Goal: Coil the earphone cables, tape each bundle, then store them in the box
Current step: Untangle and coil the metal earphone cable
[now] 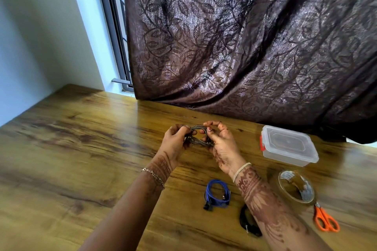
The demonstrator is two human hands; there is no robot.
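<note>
Left hand [175, 141] and right hand [222, 143] pinch the grey coil [200, 143] with curled fingers (long axis running left-right).

**Room on the left, clutter on the right**

Bare table [81, 149] runs from the left hand [176, 140] out to the wall [40, 47]. The right hand [221, 143] shares the grey coil [200, 128] mid-table. Right of it, the lidded box [289, 144], tape roll [295, 187] and scissors [326, 220] line up with narrow gaps. A blue coil [217, 193] lies between the forearms, and a black coil [247, 222] lies partly under the right one. The curtain [244, 47] drapes over the far edge.
</note>
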